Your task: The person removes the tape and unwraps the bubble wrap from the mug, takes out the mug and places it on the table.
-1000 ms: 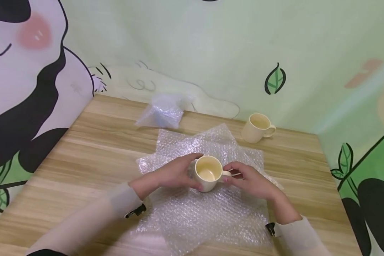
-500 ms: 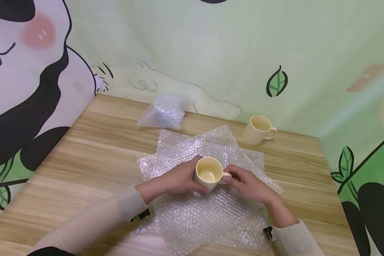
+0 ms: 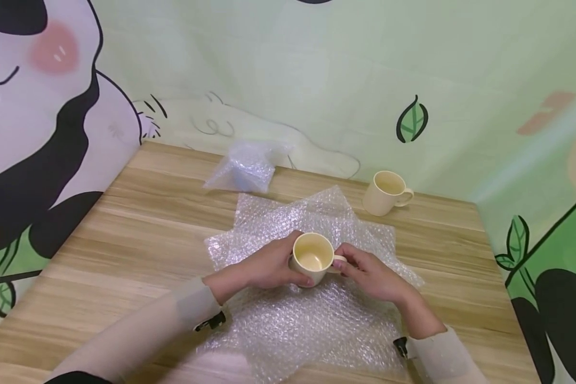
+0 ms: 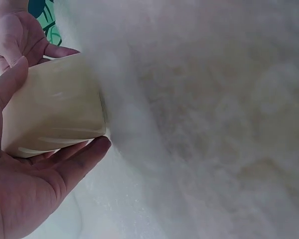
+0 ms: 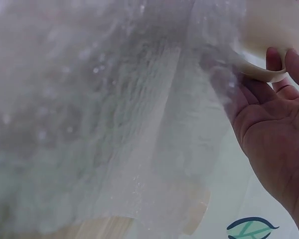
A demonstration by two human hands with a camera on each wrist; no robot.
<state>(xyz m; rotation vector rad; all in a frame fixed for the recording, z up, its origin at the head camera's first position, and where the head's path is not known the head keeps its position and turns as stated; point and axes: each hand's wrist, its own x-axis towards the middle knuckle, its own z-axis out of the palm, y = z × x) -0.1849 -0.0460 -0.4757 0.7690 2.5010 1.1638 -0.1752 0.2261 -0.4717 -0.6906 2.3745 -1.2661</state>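
A cream mug (image 3: 313,256) stands upright over the sheets of bubble wrap (image 3: 297,325), its handle pointing right. My left hand (image 3: 273,264) grips the mug's body from the left, thumb at the front and fingers around the far side. In the left wrist view the mug's side (image 4: 60,107) sits between thumb and fingers. My right hand (image 3: 372,272) pinches the handle, and the right wrist view shows fingers passing through the handle loop (image 5: 261,72). Bubble wrap blurs much of both wrist views.
A second cream mug (image 3: 384,194) stands at the back right of the wooden table (image 3: 139,224), handle to the right. At the back left lies a bundle in bubble wrap (image 3: 249,165) with something bluish inside. A printed cloth wall (image 3: 288,69) borders the table behind.
My left hand has shifted slightly right along the mug, its thumb now further across the front. My right fingers have closed in on the handle. The mug stays nearly in place.
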